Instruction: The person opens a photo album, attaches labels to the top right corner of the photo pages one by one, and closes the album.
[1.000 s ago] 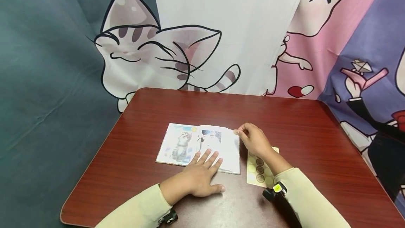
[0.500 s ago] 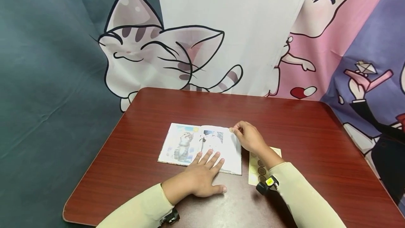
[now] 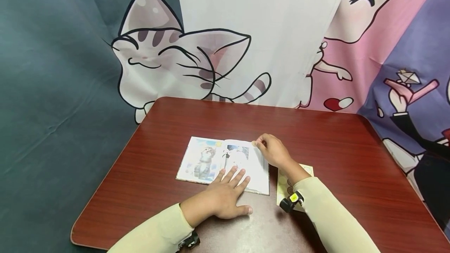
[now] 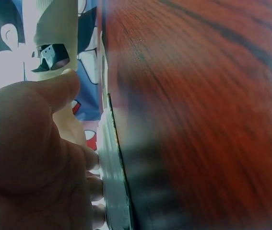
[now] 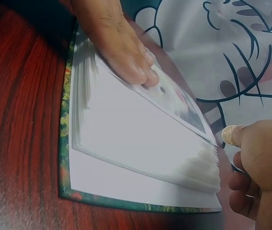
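Note:
An open book [image 3: 259,177] lies on the table, a kitten picture [image 3: 204,163] on its left page and a small photo [image 3: 241,150] on the right one. My left hand [image 3: 225,198] rests with spread fingers on the book's lower edge, near the photo. At the top edge of the right page, my right hand [image 3: 275,153] pinches a round gold sticker [image 5: 229,135] between thumb and fingers. In the right wrist view the sticker appears just off the page edge; contact is unclear. A yellowish sticker sheet [image 3: 282,186] lies under my right forearm, partly hidden.
The reddish-brown wooden table [image 3: 168,214] has a rounded far edge. Behind it hangs a cloth backdrop [image 3: 281,22] with cartoon cats. Small wrist cameras [image 3: 291,201] sit at both sleeves.
My right hand has moved left along the book's top edge with the sticker, and its forearm now covers more of the sheet. My left hand stays on the book. The head view shifts slightly.

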A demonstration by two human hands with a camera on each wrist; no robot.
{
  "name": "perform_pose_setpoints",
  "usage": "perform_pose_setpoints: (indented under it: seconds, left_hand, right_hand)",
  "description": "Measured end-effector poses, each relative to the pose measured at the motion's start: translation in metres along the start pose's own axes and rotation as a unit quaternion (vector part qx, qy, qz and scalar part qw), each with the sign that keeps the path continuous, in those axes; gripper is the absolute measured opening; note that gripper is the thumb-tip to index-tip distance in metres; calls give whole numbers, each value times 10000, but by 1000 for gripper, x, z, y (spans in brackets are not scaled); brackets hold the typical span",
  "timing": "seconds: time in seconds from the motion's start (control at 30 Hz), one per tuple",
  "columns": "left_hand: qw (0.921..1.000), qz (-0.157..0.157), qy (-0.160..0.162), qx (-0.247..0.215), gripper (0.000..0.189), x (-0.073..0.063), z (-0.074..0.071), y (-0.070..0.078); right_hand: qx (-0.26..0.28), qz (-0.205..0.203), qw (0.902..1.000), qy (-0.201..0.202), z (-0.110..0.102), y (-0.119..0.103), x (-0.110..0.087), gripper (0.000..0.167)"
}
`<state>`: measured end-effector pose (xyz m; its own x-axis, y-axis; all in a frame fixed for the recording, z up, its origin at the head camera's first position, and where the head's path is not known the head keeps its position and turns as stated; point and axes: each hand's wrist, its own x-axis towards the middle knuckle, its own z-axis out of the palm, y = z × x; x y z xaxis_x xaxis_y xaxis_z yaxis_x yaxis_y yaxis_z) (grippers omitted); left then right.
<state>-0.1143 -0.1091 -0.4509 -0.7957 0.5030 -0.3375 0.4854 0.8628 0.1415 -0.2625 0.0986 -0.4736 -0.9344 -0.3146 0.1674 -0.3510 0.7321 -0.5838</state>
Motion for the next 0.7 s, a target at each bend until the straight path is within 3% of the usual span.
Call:
perform_pose_setpoints:
  seconds: [0.37, 0.7]
  left_hand:
    - [10000, 33, 66, -30, 91, 0, -1, 0]
    - [10000, 14, 76, -31, 91, 1, 2, -1]
  right_hand:
    - [-63, 228, 9995, -202, 8, -4, 9, 22]
    - [-96, 79, 9997, -210, 13, -8, 13, 16]
